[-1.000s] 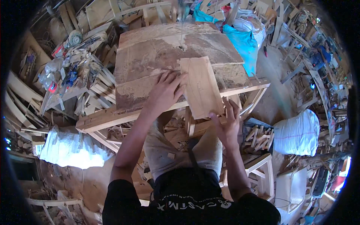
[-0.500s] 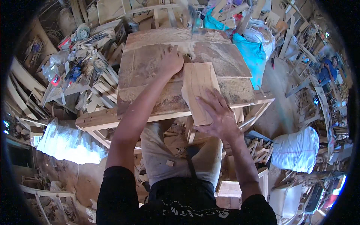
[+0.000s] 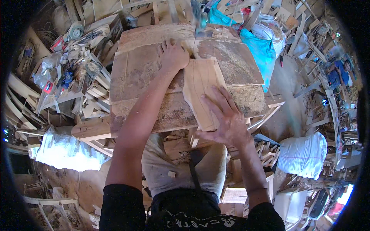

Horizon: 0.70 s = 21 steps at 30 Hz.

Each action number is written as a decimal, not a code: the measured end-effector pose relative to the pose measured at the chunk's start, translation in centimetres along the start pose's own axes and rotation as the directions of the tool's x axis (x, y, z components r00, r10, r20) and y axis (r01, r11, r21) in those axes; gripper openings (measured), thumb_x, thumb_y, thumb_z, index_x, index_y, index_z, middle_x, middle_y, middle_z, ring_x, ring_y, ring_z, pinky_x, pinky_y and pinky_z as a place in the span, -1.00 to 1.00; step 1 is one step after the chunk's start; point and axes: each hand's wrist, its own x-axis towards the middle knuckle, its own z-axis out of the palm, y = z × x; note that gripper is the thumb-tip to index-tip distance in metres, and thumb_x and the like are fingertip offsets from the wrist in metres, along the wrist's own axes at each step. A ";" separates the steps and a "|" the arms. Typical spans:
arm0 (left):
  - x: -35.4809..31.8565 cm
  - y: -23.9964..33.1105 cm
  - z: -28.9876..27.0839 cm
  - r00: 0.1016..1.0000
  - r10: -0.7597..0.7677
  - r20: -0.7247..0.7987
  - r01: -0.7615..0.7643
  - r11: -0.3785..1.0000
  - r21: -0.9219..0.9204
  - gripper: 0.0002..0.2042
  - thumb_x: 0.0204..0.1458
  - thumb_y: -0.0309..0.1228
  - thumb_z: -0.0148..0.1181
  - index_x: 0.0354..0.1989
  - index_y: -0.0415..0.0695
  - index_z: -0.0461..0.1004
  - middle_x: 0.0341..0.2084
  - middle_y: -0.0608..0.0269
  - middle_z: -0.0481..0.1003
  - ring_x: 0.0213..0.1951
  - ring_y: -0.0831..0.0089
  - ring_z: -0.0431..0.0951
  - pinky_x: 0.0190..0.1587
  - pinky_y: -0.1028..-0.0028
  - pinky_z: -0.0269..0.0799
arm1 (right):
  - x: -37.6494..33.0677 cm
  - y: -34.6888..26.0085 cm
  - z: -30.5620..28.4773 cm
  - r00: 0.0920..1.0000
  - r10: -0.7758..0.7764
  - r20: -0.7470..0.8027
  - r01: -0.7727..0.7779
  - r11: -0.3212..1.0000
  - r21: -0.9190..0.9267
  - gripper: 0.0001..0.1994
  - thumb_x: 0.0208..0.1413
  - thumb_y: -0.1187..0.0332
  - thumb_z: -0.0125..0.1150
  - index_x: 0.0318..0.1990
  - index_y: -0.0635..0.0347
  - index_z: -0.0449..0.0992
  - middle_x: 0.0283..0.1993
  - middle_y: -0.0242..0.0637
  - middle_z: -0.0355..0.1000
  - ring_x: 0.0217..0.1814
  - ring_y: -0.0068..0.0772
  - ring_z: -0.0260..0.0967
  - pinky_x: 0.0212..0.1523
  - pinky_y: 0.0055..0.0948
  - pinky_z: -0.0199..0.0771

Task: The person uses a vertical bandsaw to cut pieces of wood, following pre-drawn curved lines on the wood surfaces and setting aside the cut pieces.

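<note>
A pale wooden board (image 3: 204, 90) with dark lines drawn along it lies on a worn, dusty wooden work table (image 3: 146, 111). At its far end stands a thin upright saw blade (image 3: 195, 38) under a blurred bluish machine part (image 3: 199, 19). My left hand (image 3: 174, 56) rests on the table just left of the board's far end, fingers stretched forward. My right hand (image 3: 226, 115) lies spread over the board's near right part, thumb by its near end. Beside my left hand, near the blade, a light strip of wood (image 3: 188, 45) shows; its kind is unclear.
Scrap wood (image 3: 98, 96) and a plastic bottle (image 3: 44, 83) are heaped left of the table. A turquoise sack (image 3: 259, 54) hangs by its right edge. White sacks (image 3: 302, 154) stand at both sides. Another person (image 3: 339, 75) is at the far right.
The board has turned slightly, its far end shifting left. My left hand's fingers are more spread. My right hand stays on the board; the whole view has shifted a little.
</note>
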 end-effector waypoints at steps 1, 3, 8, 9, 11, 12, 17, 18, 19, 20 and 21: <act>0.9 -0.7 0.1 1.000 -0.016 -0.008 0.016 0.999 0.031 -0.46 0.23 -0.12 -0.02 0.37 0.00 0.35 0.39 -0.29 0.21 0.47 -0.20 0.10 0.50 -0.12 -0.08 | 0.8 0.1 0.0 1.000 -0.012 0.004 0.012 1.000 0.011 0.00 -0.19 -0.25 0.51 0.41 0.05 0.34 0.50 -0.04 0.12 0.60 0.18 -0.04 0.48 0.14 0.22; 1.7 -1.2 0.4 0.999 -0.032 -0.010 0.032 0.998 0.048 -0.46 0.21 -0.14 0.00 0.37 0.00 0.35 0.39 -0.30 0.21 0.47 -0.21 0.10 0.50 -0.12 -0.07 | 1.4 0.4 0.1 1.000 -0.019 0.006 0.019 1.000 -0.003 0.00 -0.18 -0.24 0.51 0.42 0.05 0.33 0.51 -0.04 0.12 0.60 0.17 -0.04 0.49 0.13 0.21; 1.5 0.2 -0.1 1.000 -0.001 0.018 0.002 0.999 -0.045 -0.45 0.25 -0.18 -0.10 0.36 -0.22 0.33 0.37 -0.39 0.21 0.47 -0.29 0.07 0.51 -0.16 -0.15 | 1.6 1.0 0.3 1.000 0.018 0.007 -0.018 1.000 -0.020 0.00 -0.17 -0.23 0.50 0.43 0.07 0.31 0.51 -0.06 0.12 0.61 0.15 -0.05 0.49 0.10 0.21; 1.5 0.2 -0.2 1.000 -0.004 0.011 0.004 0.999 -0.044 -0.45 0.25 -0.18 -0.10 0.35 -0.22 0.34 0.36 -0.40 0.23 0.47 -0.29 0.07 0.51 -0.16 -0.15 | 1.8 0.9 0.2 1.000 0.015 0.009 -0.015 0.999 -0.035 0.01 -0.17 -0.23 0.50 0.43 0.07 0.31 0.51 -0.07 0.12 0.61 0.15 -0.05 0.49 0.10 0.21; 1.8 0.2 -0.4 1.000 -0.007 -0.004 0.007 0.999 -0.042 -0.46 0.24 -0.18 -0.08 0.34 -0.20 0.35 0.34 -0.40 0.26 0.47 -0.30 0.07 0.50 -0.18 -0.15 | 2.1 0.8 0.2 1.000 0.019 0.012 -0.018 0.999 -0.052 0.01 -0.17 -0.25 0.49 0.43 0.08 0.31 0.52 -0.07 0.12 0.61 0.15 -0.04 0.49 0.09 0.22; 2.0 0.0 -0.3 1.000 -0.014 -0.013 0.014 0.999 -0.046 -0.46 0.24 -0.17 -0.07 0.33 -0.19 0.36 0.33 -0.40 0.27 0.46 -0.30 0.08 0.50 -0.18 -0.14 | 2.2 0.7 0.3 1.000 0.023 0.012 -0.023 0.998 -0.053 0.02 -0.17 -0.25 0.49 0.43 0.08 0.31 0.52 -0.07 0.12 0.61 0.15 -0.04 0.49 0.09 0.22; 2.7 -0.1 0.1 1.000 -0.003 -0.008 0.003 0.999 -0.044 -0.48 0.21 -0.14 -0.03 0.28 -0.14 0.42 0.32 -0.35 0.30 0.43 -0.29 0.14 0.48 -0.19 -0.11 | 2.6 1.3 0.7 1.000 0.019 -0.004 -0.020 0.998 -0.058 0.02 -0.18 -0.32 0.47 0.42 0.05 0.33 0.51 -0.07 0.14 0.60 0.15 -0.01 0.48 0.13 0.21; 2.7 -0.2 0.1 1.000 -0.004 -0.017 0.003 0.999 -0.050 -0.48 0.21 -0.14 -0.02 0.27 -0.14 0.43 0.32 -0.33 0.31 0.43 -0.29 0.15 0.47 -0.20 -0.10 | 2.7 1.5 0.9 1.000 0.021 -0.007 -0.021 0.998 -0.066 0.02 -0.18 -0.33 0.47 0.42 0.04 0.34 0.51 -0.07 0.14 0.60 0.16 -0.01 0.48 0.15 0.21; 2.8 -0.2 0.1 1.000 -0.004 -0.026 0.003 0.999 -0.055 -0.49 0.20 -0.14 0.00 0.26 -0.14 0.44 0.32 -0.32 0.31 0.42 -0.29 0.16 0.47 -0.20 -0.09 | 2.8 1.6 1.0 1.000 0.023 -0.011 -0.023 0.997 -0.074 0.02 -0.18 -0.34 0.46 0.42 0.03 0.34 0.51 -0.07 0.14 0.60 0.16 -0.01 0.48 0.16 0.21; 2.8 -0.2 0.0 0.999 -0.005 -0.035 0.003 0.998 -0.059 -0.49 0.19 -0.14 0.01 0.25 -0.14 0.45 0.32 -0.30 0.32 0.41 -0.30 0.17 0.46 -0.20 -0.08 | 2.9 1.6 1.1 1.000 0.018 -0.012 -0.019 0.998 -0.064 0.02 -0.18 -0.35 0.46 0.41 0.03 0.35 0.52 -0.07 0.14 0.60 0.16 -0.01 0.47 0.17 0.21; 2.9 -0.2 0.2 0.999 0.003 -0.042 -0.005 0.998 -0.061 -0.49 0.18 -0.15 0.02 0.25 -0.14 0.45 0.31 -0.30 0.32 0.41 -0.30 0.17 0.46 -0.20 -0.07 | 2.8 1.7 1.1 1.000 0.019 -0.012 -0.020 0.998 -0.058 0.02 -0.18 -0.36 0.46 0.41 0.02 0.35 0.52 -0.07 0.14 0.60 0.17 -0.01 0.47 0.18 0.21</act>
